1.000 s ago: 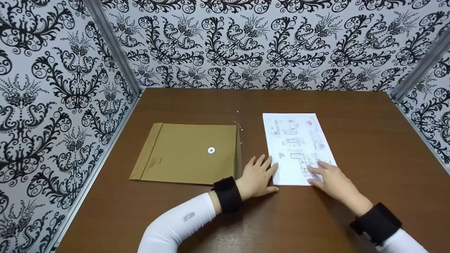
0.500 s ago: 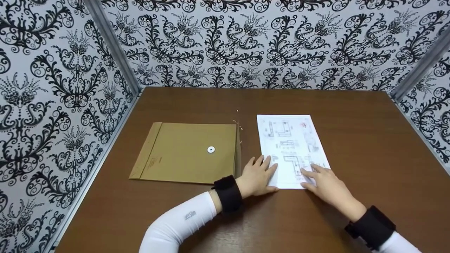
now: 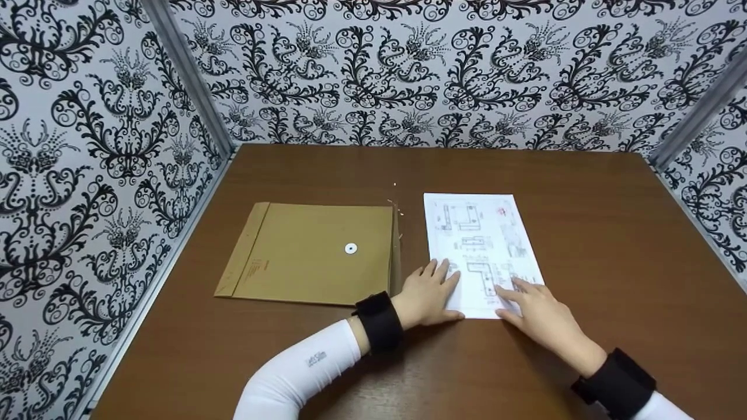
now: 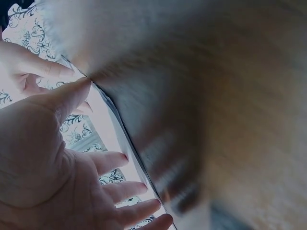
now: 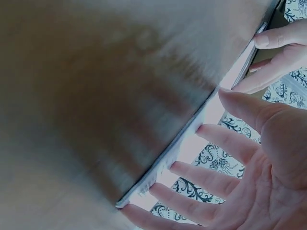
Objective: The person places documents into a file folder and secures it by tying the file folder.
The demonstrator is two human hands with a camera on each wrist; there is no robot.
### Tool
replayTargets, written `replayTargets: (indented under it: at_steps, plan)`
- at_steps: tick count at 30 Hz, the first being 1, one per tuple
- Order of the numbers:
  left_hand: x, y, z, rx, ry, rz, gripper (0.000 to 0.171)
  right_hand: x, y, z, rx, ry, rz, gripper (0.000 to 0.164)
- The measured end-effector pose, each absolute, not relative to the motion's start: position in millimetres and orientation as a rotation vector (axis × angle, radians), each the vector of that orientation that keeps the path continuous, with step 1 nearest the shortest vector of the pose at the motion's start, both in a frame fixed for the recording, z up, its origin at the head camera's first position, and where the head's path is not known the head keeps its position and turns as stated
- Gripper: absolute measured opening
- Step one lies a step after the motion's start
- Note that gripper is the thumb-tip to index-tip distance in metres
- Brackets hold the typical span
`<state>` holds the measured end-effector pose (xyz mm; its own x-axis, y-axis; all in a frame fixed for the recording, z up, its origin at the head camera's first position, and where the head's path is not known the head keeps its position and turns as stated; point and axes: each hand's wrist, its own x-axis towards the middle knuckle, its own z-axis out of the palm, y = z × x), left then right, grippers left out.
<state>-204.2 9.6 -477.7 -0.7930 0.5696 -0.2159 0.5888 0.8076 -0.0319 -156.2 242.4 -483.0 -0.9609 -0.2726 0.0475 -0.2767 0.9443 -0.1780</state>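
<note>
At left, a brown envelope (image 3: 315, 256) lies flat on the brown surface (image 3: 613, 233), a white disc (image 3: 350, 248) on its face, its position unchanged over the past second. A few pale scraps (image 3: 401, 213), too small to identify, lie by its right edge.

Just beside that edge, a person's left hand (image 3: 425, 296), banded in black (image 3: 379, 322) at the wrist, rests with fingers spread across the left margin of a printed paper (image 3: 475, 233), the thumb at its lower left corner; it has barely moved. The paper lies flat right of the envelope, apart from it, bearing line drawings and a small red mark; in the wrist views its edge looks layered, suggesting more than one sheet.

At right, the right hand (image 3: 543, 315), its fingers also spread, touches the paper's lower right part, thumb near the close edge. Neither of the hands visibly pinches anything.

In the past second the paper has slid left and toward the person, the right hand travelling with it. The shift puts more of its margin under the left fingers and appears to leave the paper steadied between both hands, nearer the envelope.
</note>
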Motion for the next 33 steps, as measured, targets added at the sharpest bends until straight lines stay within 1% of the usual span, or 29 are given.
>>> replayTargets:
  at_steps: [8,16,24,33]
  plan:
    - [-205,11,-482,0.947,2.779,-0.076,0.082,-162,248,-480,0.404,-3.079,0.351,0.047]
    - [-202,10,-479,0.987,2.779,-0.051,0.08,-182,265,-474,0.328,-3.042,0.583,0.044]
    - [-202,11,-481,1.035,2.785,-0.08,0.079,-207,287,-469,0.204,-3.077,0.836,0.057]
    - [-202,10,-483,1.077,2.802,-0.088,0.078,-228,301,-464,0.1,-3.084,1.173,0.06]
